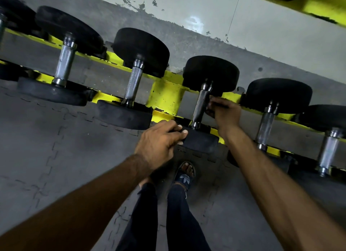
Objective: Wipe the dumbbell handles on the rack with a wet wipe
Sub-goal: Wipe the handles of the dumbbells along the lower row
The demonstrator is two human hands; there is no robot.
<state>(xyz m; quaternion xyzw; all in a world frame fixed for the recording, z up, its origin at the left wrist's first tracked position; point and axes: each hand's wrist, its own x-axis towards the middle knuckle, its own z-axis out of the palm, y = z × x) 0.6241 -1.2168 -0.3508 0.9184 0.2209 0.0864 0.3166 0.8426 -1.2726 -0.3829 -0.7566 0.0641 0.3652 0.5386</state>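
Note:
Several black dumbbells with knurled steel handles lie across a yellow rack. My left hand grips the near rubber head of the middle dumbbell, fingers curled over its edge. My right hand reaches the right side of that dumbbell's handle. Its fingers pinch a small dark wad, apparently the wet wipe, against the steel. Most of the wipe is hidden under the fingers. The far head rests on the rear rail.
Neighbouring dumbbells sit to the left and to the right on the same rack. Grey interlocking floor mats lie below, with my legs and a sandalled foot close to the rack. A grey wall runs behind.

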